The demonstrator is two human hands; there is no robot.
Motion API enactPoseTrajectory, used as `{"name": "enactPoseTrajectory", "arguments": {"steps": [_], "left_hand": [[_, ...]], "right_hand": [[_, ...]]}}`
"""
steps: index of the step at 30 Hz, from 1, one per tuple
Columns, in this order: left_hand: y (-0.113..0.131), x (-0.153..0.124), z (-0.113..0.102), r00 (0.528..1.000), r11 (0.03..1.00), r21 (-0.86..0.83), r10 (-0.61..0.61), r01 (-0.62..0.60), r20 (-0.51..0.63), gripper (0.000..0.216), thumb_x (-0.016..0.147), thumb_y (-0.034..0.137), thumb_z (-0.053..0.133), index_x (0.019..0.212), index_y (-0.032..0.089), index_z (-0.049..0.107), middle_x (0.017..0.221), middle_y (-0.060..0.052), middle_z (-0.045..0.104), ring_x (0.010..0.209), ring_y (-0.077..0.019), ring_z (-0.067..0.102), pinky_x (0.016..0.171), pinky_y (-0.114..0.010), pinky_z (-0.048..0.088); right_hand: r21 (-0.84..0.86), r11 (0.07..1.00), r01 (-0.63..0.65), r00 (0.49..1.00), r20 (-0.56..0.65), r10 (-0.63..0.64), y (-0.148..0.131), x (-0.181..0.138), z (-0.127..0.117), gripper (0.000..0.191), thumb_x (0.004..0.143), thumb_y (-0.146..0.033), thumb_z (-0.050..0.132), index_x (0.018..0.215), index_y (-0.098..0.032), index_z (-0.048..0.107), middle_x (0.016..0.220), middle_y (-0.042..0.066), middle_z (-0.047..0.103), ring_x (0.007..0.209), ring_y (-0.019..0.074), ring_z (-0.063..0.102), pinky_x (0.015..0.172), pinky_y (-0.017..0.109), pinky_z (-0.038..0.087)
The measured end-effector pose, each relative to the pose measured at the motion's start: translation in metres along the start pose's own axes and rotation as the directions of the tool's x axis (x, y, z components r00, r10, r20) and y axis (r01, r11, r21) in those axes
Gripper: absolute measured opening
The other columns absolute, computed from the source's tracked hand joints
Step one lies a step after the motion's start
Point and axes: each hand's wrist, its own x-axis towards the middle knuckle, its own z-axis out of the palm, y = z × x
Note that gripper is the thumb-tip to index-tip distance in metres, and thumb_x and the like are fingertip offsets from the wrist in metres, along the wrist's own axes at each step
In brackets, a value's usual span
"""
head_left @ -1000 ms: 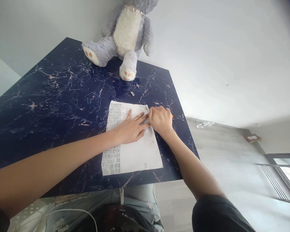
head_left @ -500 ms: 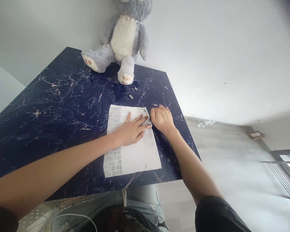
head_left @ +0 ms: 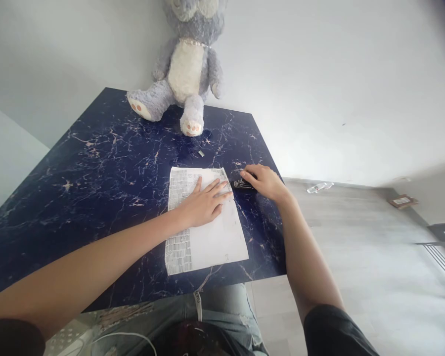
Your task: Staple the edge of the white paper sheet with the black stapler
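A white sheet of paper (head_left: 217, 237), with a printed grey pattern down its left side, lies flat on the dark blue marbled table (head_left: 114, 198). My left hand (head_left: 203, 203) rests palm down on it, fingers spread toward its right edge. Just off that edge is a black stapler (head_left: 241, 184), its front end close to the paper. My right hand (head_left: 265, 182) is closed over the stapler's rear part, hiding it. A small silvery piece (head_left: 200, 154), too small to name, lies beyond the paper.
A big grey plush bear (head_left: 187, 69) sits at the table's back edge against the wall. On the floor to the right are a clear plastic bottle (head_left: 320, 187) and a small brown box (head_left: 402, 200). A white cable (head_left: 126, 334) hangs by my lap.
My right hand has shifted right, away from the paper's edge, so more of the black stapler shows. My left hand stays flat on the sheet. The view has tilted up slightly.
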Motion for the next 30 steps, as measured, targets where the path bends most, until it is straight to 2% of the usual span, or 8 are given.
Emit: {"name": "enactPoseTrajectory", "arguments": {"steps": [4, 8, 12, 15, 17, 20, 23, 30], "left_hand": [[0.001, -0.001, -0.003, 1.000, 1.000, 0.005, 0.000, 0.000, 0.012, 0.056, 0.113, 0.035, 0.033, 0.169, 0.031, 0.041, 0.181, -0.010, 0.022, 0.168, -0.0350, 0.019, 0.129, -0.076, 0.012], [0.001, -0.001, -0.002, 1.000, 1.000, 0.006, 0.008, -0.008, -0.007, 0.056, 0.113, 0.035, 0.033, 0.169, 0.032, 0.040, 0.181, -0.009, 0.023, 0.168, -0.0355, 0.020, 0.129, -0.075, 0.013], [0.000, -0.001, 0.000, 0.998, 1.000, 0.007, -0.028, 0.028, -0.052, 0.053, 0.112, 0.036, 0.040, 0.164, 0.034, 0.049, 0.180, -0.010, 0.027, 0.167, -0.0388, 0.021, 0.128, -0.073, 0.018], [0.003, -0.004, -0.003, 0.980, 1.000, 0.018, -0.006, 0.009, -0.201, 0.041, 0.109, 0.033, 0.046, 0.143, 0.027, 0.070, 0.161, -0.013, 0.057, 0.151, -0.0367, 0.049, 0.120, -0.063, 0.036], [0.007, -0.007, -0.007, 0.926, 0.999, 0.043, 0.030, -0.015, -0.376, 0.033, 0.108, 0.029, 0.047, 0.110, 0.021, 0.079, 0.120, -0.013, 0.078, 0.115, -0.0293, 0.070, 0.102, -0.051, 0.050], [0.013, -0.012, -0.012, 0.801, 0.994, 0.091, 0.105, -0.064, -0.589, 0.035, 0.103, 0.024, 0.048, 0.073, 0.022, 0.064, 0.067, -0.005, 0.068, 0.068, -0.0209, 0.063, 0.068, -0.039, 0.047], [0.015, -0.015, -0.016, 0.720, 0.994, 0.082, 0.113, -0.079, -0.685, 0.037, 0.102, 0.023, 0.047, 0.065, 0.024, 0.048, 0.059, -0.002, 0.057, 0.058, -0.0185, 0.052, 0.059, -0.037, 0.040], [-0.010, -0.017, -0.027, 0.551, 0.986, -0.156, -0.164, 0.061, -0.818, 0.040, 0.106, 0.026, 0.045, 0.069, 0.025, 0.031, 0.061, 0.001, 0.043, 0.060, -0.0165, 0.042, 0.062, -0.035, 0.034]], "right_hand": [[0.005, 0.986, 0.167, 0.978, 0.124, -0.167, 0.012, -0.007, -0.006, 0.032, 0.093, -0.034, 0.064, 0.122, -0.021, 0.065, 0.113, 0.010, 0.073, 0.105, 0.0278, 0.063, 0.089, 0.037, 0.046], [-0.029, 0.994, 0.101, 0.990, 0.099, -0.098, 0.011, -0.005, -0.002, 0.034, 0.086, -0.017, 0.060, 0.119, -0.020, 0.064, 0.111, 0.011, 0.073, 0.099, 0.0275, 0.065, 0.086, 0.037, 0.046], [0.000, 0.999, -0.046, 0.996, -0.070, 0.046, -0.003, 0.002, 0.009, 0.019, 0.092, -0.028, 0.062, 0.109, -0.021, 0.060, 0.101, 0.010, 0.072, 0.086, 0.0259, 0.064, 0.076, 0.035, 0.043], [0.091, 0.993, -0.078, 0.966, -0.241, 0.098, -0.022, 0.006, 0.018, 0.021, 0.095, -0.034, 0.061, 0.111, -0.021, 0.058, 0.103, 0.010, 0.073, 0.089, 0.0267, 0.066, 0.078, 0.035, 0.045], [0.163, 0.984, -0.072, 0.949, -0.294, 0.118, -0.038, 0.006, 0.023, 0.022, 0.096, -0.036, 0.060, 0.113, -0.022, 0.057, 0.101, 0.009, 0.073, 0.089, 0.0260, 0.066, 0.079, 0.034, 0.045], [0.237, 0.971, -0.027, 0.950, -0.295, 0.099, -0.065, 0.002, 0.030, 0.022, 0.096, -0.037, 0.059, 0.112, -0.022, 0.057, 0.096, 0.006, 0.073, 0.085, 0.0233, 0.065, 0.078, 0.032, 0.046], [0.259, 0.966, 0.020, 0.975, -0.219, 0.038, -0.088, -0.001, 0.039, 0.016, 0.095, -0.035, 0.056, 0.106, -0.022, 0.056, 0.094, 0.005, 0.072, 0.080, 0.0214, 0.064, 0.074, 0.030, 0.044], [0.081, 0.997, -0.016, 0.998, -0.059, 0.021, -0.100, 0.002, 0.051, 0.016, 0.090, -0.024, 0.057, 0.106, -0.022, 0.055, 0.096, 0.010, 0.074, 0.083, 0.0262, 0.068, 0.069, 0.032, 0.041]]}}
